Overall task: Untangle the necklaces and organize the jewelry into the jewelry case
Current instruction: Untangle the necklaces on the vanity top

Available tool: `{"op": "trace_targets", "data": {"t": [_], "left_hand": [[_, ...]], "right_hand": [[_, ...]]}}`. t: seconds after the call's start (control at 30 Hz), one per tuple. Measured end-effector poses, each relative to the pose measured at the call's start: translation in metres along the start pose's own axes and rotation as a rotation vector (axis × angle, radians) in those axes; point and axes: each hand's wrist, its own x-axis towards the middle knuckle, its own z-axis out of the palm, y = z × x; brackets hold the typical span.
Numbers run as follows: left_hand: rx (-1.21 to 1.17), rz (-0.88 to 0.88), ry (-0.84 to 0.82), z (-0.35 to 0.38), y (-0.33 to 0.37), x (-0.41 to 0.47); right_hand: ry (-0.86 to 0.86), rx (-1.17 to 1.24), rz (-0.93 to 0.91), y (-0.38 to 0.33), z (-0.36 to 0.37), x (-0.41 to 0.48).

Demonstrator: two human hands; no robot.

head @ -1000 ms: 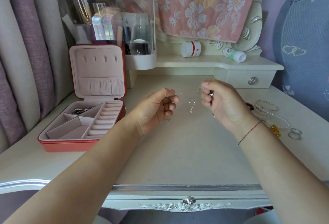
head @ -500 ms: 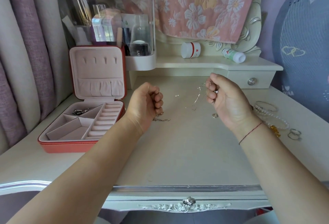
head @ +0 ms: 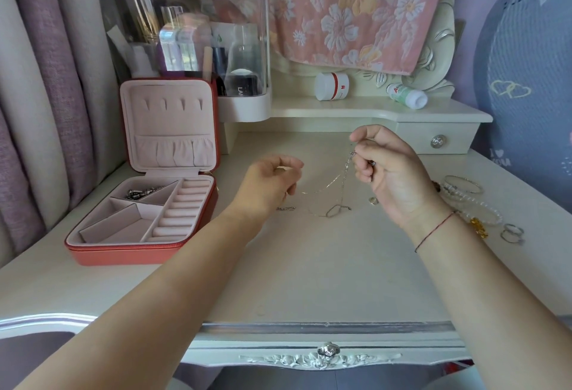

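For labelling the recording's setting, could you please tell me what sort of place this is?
Most likely a bedroom dressing table: a cream vanity with carved trim and a small drawer, a clear cosmetics organiser holding bottles, and an open jewelry case on it.

Surface: I see a cream-white carved vanity table.
Left: open red square jewelry case with pink lining.
Centre: thin silver chain, its loop end resting here.
Right: I make out a white bead bracelet and two silver rings.
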Motion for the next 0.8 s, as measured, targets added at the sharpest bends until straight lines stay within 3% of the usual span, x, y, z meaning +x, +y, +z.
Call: {"op": "trace_targets", "data": {"t": [0.2,0.3,0.5,0.8], "left_hand": [[0.294,0.144,-0.065,0.005,-0.005,-0.005],[0.204,0.162,-0.132,0.005,-0.002,-0.007],[-0.091,0.016,-0.314,0.004,0.01,-0.013],[-0.079,0.081,-0.259,0.008,0.009,-0.014]], "right_hand": [[-0.093,-0.008,0.007,0.001,0.002,-0.001],[-0.118,-0.028,0.012,0.003,0.003,-0.002],[-0.148,-0.073,0.014,0.003,0.005,-0.004],[-0.142,-0.09,0.041,0.0,0.008,-0.005]]}}
